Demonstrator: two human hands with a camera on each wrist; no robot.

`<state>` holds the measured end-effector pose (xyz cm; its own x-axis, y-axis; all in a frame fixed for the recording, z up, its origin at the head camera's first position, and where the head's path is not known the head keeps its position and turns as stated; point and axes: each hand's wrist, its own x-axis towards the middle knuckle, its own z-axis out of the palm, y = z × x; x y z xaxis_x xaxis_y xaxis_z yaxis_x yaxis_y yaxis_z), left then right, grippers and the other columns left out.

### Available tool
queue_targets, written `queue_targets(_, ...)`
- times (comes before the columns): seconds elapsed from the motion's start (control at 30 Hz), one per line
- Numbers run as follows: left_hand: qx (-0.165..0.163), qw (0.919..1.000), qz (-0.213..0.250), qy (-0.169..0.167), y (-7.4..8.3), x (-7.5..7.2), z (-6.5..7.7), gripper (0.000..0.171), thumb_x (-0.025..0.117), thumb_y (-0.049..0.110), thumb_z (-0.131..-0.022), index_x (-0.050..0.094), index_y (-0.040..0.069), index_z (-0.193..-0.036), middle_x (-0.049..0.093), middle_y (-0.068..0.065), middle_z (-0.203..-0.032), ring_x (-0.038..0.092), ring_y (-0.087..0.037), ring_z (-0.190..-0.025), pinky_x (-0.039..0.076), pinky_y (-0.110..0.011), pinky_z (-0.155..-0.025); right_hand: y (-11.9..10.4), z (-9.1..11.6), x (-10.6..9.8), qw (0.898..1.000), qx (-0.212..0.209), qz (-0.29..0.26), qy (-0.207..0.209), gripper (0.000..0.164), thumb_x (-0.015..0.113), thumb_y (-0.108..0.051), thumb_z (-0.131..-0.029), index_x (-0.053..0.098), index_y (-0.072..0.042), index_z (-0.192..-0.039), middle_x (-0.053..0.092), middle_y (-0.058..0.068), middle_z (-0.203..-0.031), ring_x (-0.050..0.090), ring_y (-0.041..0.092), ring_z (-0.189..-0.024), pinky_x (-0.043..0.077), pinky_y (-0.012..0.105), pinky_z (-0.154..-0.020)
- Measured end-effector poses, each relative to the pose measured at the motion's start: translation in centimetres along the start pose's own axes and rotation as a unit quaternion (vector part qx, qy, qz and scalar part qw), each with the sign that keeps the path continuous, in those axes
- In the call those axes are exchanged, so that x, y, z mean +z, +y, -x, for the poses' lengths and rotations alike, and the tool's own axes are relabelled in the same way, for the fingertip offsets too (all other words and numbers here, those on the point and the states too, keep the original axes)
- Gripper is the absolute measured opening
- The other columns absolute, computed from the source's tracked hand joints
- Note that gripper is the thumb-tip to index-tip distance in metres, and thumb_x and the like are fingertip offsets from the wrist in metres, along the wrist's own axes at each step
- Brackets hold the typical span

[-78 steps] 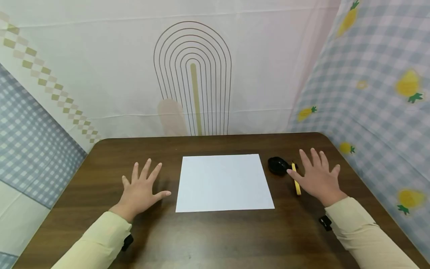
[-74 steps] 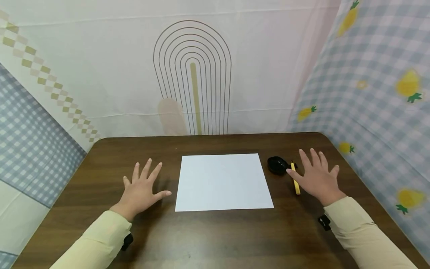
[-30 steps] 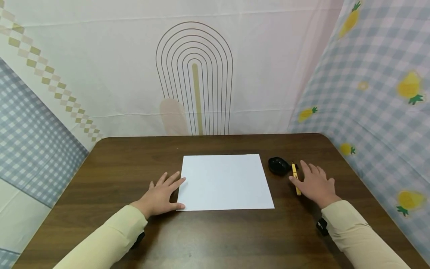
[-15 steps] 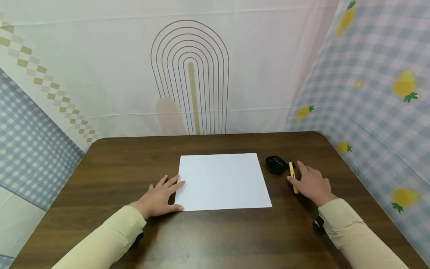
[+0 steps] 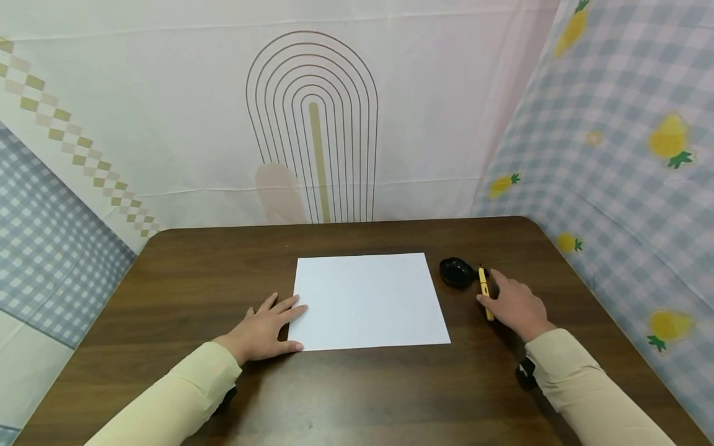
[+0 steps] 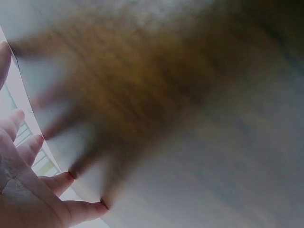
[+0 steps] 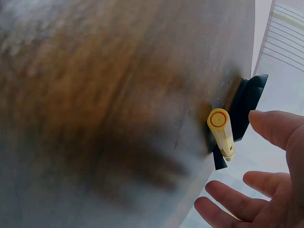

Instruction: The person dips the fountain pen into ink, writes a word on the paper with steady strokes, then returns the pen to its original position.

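Note:
A white sheet of paper (image 5: 368,303) lies on the dark wooden table. My left hand (image 5: 264,328) rests at the paper's left edge with fingers spread, thumb and fingertips on its margin. In the left wrist view, spread fingertips of the left hand (image 6: 28,185) touch the surface. To the right of the paper lies a yellow pen (image 5: 484,294), its dark tip pointing away. My right hand (image 5: 519,306) is beside it, thumb near the pen's side. The right wrist view shows a gap between the pen (image 7: 223,133) and the fingers of the right hand (image 7: 270,190).
A glossy black spoon-shaped dish (image 5: 457,272) sits just left of the pen, its short handle reaching behind it. The table (image 5: 368,396) extends to a rounded far edge. A patterned cloth (image 5: 446,111) hangs behind, and a checked cloth (image 5: 619,186) at right.
My left hand has moved right and down onto the paper's left edge. The right hand has lowered beside the pen, its spread fingers drawing closer together. Paper and pen stay in place.

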<state>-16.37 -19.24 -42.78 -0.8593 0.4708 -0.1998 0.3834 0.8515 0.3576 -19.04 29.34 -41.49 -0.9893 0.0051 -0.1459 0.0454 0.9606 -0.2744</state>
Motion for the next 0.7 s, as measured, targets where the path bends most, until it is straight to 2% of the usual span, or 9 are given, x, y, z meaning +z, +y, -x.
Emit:
queue_targets(0.4, 0.009, 0.9999, -0.009, 0.006, 0.01, 0.06, 0.10, 0.073, 0.066, 0.053, -0.086, 0.045, 0.020, -0.147, 0.030, -0.007, -0.157, 0.018, -0.049, -0.141, 0.021, -0.080, -0.094, 0.02, 0.13, -0.50, 0.999, 0.015, -0.036, -0.021, 0.067, 0.058, -0.037, -0.094, 0.040, 0.010, -0.140, 0.045, 0.036, -0.134, 0.049, 0.052, -0.116, 0.046, 0.059, -0.083)
queue_targets(0.7, 0.005, 0.9999, -0.008, 0.004, 0.11, 0.04, 0.11, 0.073, 0.067, 0.053, -0.086, 0.045, 0.020, -0.147, 0.030, -0.007, -0.157, 0.018, -0.049, -0.142, 0.020, -0.079, -0.095, 0.33, 0.13, -0.48, 0.995, 0.031, -0.087, -0.034, 0.061, 0.058, -0.032, -0.095, 0.046, 0.014, -0.132, 0.053, 0.035, -0.124, 0.057, 0.046, -0.105, 0.047, 0.055, -0.082)
